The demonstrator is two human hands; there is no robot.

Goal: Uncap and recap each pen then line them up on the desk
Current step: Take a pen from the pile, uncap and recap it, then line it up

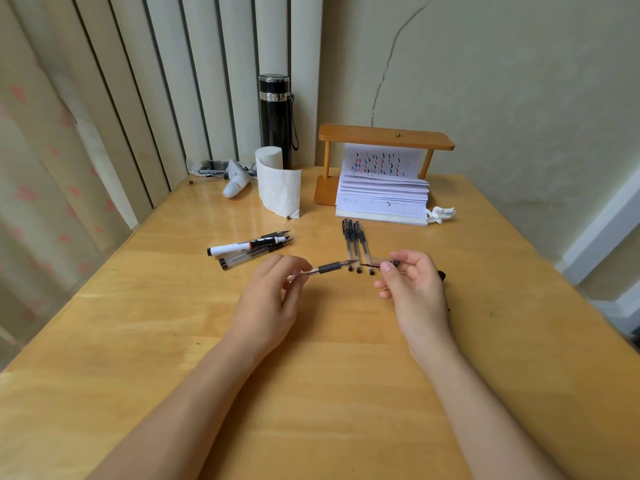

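My left hand [268, 299] pinches a clear gel pen [329, 268] by its barrel, its bare tip pointing right. My right hand [414, 289] pinches the pen's clear cap [382, 262], held a short gap from the tip. Just behind them, three capped gel pens [355, 242] lie side by side in a row on the wooden desk [311, 375]. To the left lies a loose pile of pens [256, 252] with a white marker [242, 245] on top.
At the back stand a toilet paper roll [277, 181], a black flask [275, 119] and a wooden stand [384, 140] over an open notebook [381, 199]. A crumpled tissue [441, 213] lies beside the notebook. A dark object [442, 274] peeks out behind my right hand.
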